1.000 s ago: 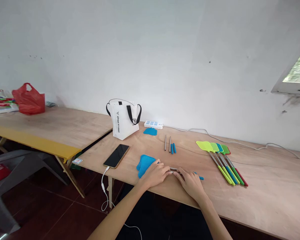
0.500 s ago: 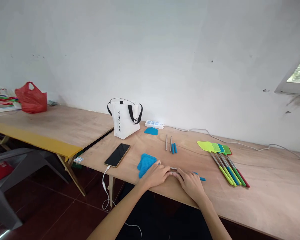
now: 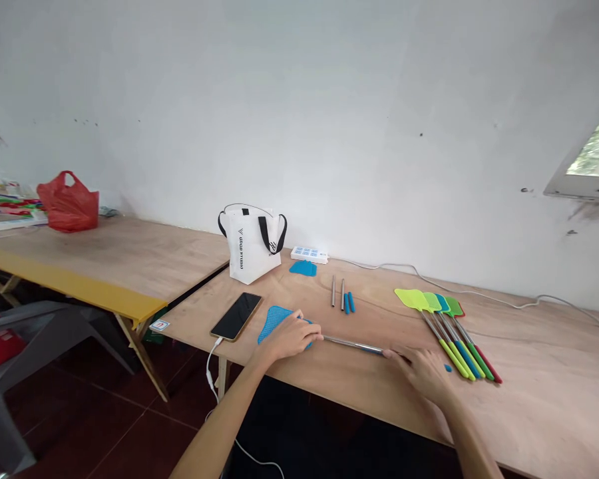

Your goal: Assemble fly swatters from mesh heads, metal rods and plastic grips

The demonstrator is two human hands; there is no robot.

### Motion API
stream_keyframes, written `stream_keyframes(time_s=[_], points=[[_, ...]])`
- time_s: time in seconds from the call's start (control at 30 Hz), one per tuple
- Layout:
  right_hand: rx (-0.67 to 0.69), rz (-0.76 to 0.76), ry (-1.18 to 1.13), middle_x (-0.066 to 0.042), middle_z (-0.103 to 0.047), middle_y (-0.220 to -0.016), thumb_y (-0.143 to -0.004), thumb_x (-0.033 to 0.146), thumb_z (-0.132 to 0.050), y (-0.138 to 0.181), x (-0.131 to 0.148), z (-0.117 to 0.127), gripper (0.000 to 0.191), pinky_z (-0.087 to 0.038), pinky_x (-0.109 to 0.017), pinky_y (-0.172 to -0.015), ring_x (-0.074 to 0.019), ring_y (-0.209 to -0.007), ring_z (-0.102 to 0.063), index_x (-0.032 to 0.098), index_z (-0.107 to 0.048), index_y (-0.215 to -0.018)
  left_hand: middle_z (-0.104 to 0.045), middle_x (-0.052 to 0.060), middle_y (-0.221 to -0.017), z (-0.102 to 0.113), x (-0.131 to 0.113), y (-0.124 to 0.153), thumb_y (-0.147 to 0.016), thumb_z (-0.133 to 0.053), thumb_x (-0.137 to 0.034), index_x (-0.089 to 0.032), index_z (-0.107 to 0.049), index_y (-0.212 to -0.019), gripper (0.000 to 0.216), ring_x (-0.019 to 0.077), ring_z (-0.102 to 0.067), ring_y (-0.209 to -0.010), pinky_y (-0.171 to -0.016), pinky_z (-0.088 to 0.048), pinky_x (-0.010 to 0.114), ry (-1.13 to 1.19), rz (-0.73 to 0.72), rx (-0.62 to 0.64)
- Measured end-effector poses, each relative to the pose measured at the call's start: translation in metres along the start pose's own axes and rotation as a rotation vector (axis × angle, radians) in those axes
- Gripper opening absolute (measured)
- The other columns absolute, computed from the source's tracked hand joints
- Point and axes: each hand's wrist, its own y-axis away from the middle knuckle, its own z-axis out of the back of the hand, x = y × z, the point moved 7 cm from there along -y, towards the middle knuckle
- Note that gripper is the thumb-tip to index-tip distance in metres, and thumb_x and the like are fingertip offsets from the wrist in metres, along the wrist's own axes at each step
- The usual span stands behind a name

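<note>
A blue fly swatter lies on the plywood table (image 3: 529,372); its mesh head (image 3: 272,319) is at the left and its telescopic metal rod (image 3: 353,344) runs to the right. My left hand (image 3: 288,336) rests closed on the head where the rod joins it. My right hand (image 3: 422,370) grips the blue handle end, whose tip (image 3: 448,367) shows past the fingers. The rod is stretched out long between both hands.
Several finished swatters (image 3: 446,329) in yellow, green, blue and red lie to the right. Two loose rods and blue grips (image 3: 342,296), a spare blue head (image 3: 303,268), a power strip (image 3: 309,254), a white tote bag (image 3: 252,243) and a charging phone (image 3: 236,316) lie behind. A red bag (image 3: 68,203) sits far left.
My hands were close together on the collapsed swatter; now my right hand has moved right with the handle, and the rod is extended. The head has shifted slightly left.
</note>
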Motion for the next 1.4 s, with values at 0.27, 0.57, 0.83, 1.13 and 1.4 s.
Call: stream_keyframes(time_s=[0.27, 0.57, 0.83, 1.13, 1.4], points=[[0.006, -0.165, -0.137, -0.003, -0.071, -0.070, -0.094, 0.072, -0.039, 0.023, -0.069, 0.018, 0.058, -0.042, -0.029, -0.059, -0.0233, -0.068, -0.067, 0.027, -0.069, -0.074, -0.071, -0.004, -0.070, 0.025, 0.024, 0.011, -0.107, -0.046, -0.038, -0.023, -0.067, -0.078, 0.039, 0.0157, -0.051, -0.064, -0.075, -0.038, 0.030, 0.079, 0.071, -0.019], [0.008, -0.218, -0.145, -0.003, -0.070, -0.069, -0.093, 0.071, -0.037, 0.036, -0.069, 0.016, 0.056, -0.045, -0.033, -0.061, -0.0254, -0.068, -0.066, 0.027, -0.065, -0.069, -0.065, -0.003, -0.059, 0.019, 0.015, 0.005, -0.105, -0.046, -0.043, -0.025, -0.069, -0.078, 0.041, 0.0174, -0.048, -0.059, -0.081, -0.040, 0.034, 0.043, 0.086, -0.040], [-0.003, -0.181, -0.160, -0.002, -0.069, -0.068, -0.095, 0.067, -0.039, 0.039, -0.063, 0.018, 0.055, -0.046, -0.030, -0.062, -0.0223, -0.065, -0.065, 0.026, -0.067, -0.069, -0.066, -0.003, -0.059, 0.024, 0.005, 0.000, -0.107, -0.043, -0.042, -0.022, -0.062, -0.073, 0.044, 0.0150, -0.046, -0.052, -0.075, -0.035, 0.035, -0.042, 0.025, -0.067], [0.010, 0.049, -0.033, -0.004, -0.078, -0.085, -0.104, 0.054, -0.034, 0.004, 0.044, -0.009, 0.049, -0.043, -0.029, -0.066, -0.0251, -0.082, -0.073, 0.030, -0.076, -0.093, -0.068, 0.002, -0.063, -0.041, -0.064, -0.023, -0.106, -0.046, -0.030, -0.019, -0.060, -0.078, 0.033, 0.0179, -0.059, -0.057, -0.075, -0.036, 0.036, -0.217, -0.163, -0.007], [0.000, 0.007, 0.056, -0.004, -0.077, -0.080, -0.106, 0.047, -0.038, -0.018, 0.081, -0.026, 0.043, -0.035, -0.028, -0.060, -0.0230, -0.076, -0.073, 0.027, -0.074, -0.093, -0.069, 0.000, -0.067, -0.020, -0.032, -0.011, -0.105, -0.048, -0.029, -0.020, -0.061, -0.078, 0.031, 0.0175, -0.056, -0.058, -0.075, -0.037, 0.035, -0.152, -0.107, 0.042]])
